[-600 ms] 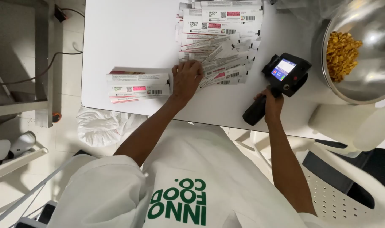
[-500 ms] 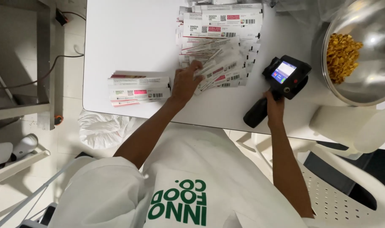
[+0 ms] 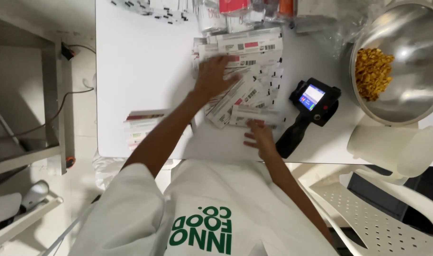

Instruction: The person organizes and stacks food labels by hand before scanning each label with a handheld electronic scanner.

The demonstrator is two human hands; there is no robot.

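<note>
1. While our right hand lies flat, fingers spread, on the near edge of the scattered sachets, it grips nothing.
2. Just right of it lies the black handheld printer, untouched.
3. Our left hand presses open-palmed on the sachets farther out.
4. Left of that arm sits a neat sachet stack.
5. Far right: steel bowl with yellow kernels.

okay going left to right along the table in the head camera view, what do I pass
Small stack of packets → left hand on the spread pile of packets → black handheld device → steel bowl of yellow pieces.
</note>
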